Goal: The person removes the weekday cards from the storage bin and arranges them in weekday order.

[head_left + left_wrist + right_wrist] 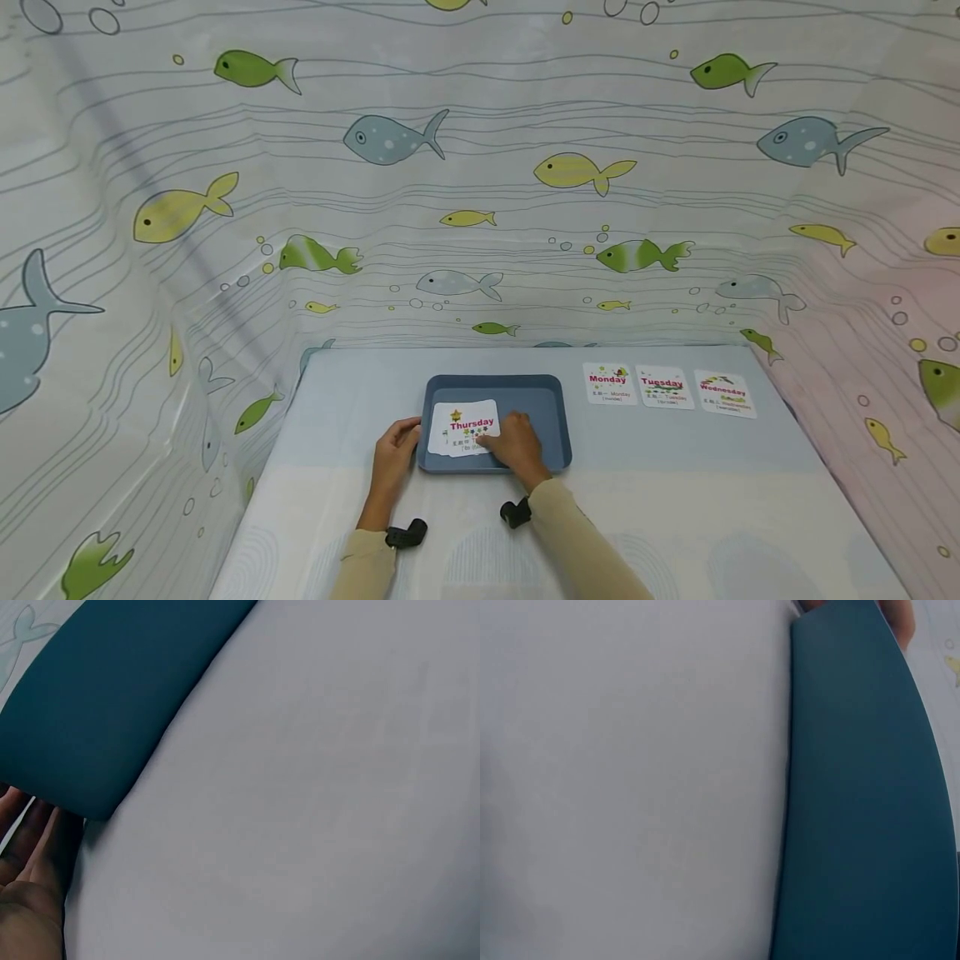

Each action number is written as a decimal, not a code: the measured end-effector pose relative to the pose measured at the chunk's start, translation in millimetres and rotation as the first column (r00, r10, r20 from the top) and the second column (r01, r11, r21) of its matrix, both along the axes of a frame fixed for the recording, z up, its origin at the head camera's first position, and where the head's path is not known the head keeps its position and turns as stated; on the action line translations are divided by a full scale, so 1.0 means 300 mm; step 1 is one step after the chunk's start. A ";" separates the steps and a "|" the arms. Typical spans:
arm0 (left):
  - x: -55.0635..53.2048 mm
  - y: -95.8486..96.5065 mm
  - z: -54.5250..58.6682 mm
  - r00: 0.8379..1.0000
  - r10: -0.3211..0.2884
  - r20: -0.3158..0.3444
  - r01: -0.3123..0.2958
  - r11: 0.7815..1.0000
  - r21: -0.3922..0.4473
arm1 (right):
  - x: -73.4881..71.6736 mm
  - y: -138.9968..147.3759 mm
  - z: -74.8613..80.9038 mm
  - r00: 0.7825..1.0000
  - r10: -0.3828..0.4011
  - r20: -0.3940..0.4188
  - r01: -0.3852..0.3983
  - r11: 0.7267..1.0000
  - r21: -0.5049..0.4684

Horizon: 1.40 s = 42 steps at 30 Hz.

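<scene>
A blue-grey tray [551, 450] lies on the table with a stack of white word cards at its left side. The top one is the Thursday card [467, 412], with a star and red lettering. My right hand [517, 442] pinches this card near its lower right edge, the thumb lying over its face; the other fingertips are hidden. At the tray's left edge rests my left hand [396, 454], its fingers fairly straight against the outer wall. In the left wrist view that hand [34, 877] touches the tray's end [112, 712].
To the tray's right, the Monday card [610, 385], Tuesday card [664, 388] and Wednesday card [725, 394] lie in a row. A fish-patterned sheet [510, 242] hangs behind and beside the table [330, 417]. Each wrist wears a small black camera.
</scene>
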<state>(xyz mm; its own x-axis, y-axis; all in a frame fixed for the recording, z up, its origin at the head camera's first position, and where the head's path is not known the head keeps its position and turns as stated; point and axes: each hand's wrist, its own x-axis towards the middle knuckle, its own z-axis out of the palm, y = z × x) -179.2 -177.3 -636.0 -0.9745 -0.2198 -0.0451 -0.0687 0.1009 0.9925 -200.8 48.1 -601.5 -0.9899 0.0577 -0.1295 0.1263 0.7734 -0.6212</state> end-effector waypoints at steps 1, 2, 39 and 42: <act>-0.001 0.000 0.000 1.000 -0.001 -0.002 0.001 1.000 -0.003 | 0.000 0.000 0.001 1.000 -0.002 0.005 0.002 1.000 -0.001; -0.003 0.000 -0.001 1.000 -0.001 -0.002 0.001 1.000 0.002 | 0.000 0.001 0.001 1.000 -0.004 0.010 0.004 1.000 -0.003; -0.004 -0.005 -0.011 1.000 -0.006 0.017 0.007 1.000 -0.016 | 0.009 0.033 -0.030 0.997 -0.070 0.025 0.074 0.958 -0.278; -0.003 -0.007 0.000 0.999 -0.017 0.029 0.017 1.000 -0.001 | 0.006 0.036 -0.031 0.997 -0.075 0.023 0.079 0.942 -0.327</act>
<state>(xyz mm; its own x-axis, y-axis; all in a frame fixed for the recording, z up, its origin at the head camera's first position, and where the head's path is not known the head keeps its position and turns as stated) -180.2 -179.4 -636.1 -0.9764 -0.2029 -0.0735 -0.0960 0.1031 0.9900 -199.1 59.0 -610.8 -0.9827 0.0865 -0.1637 0.1848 0.5152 -0.8369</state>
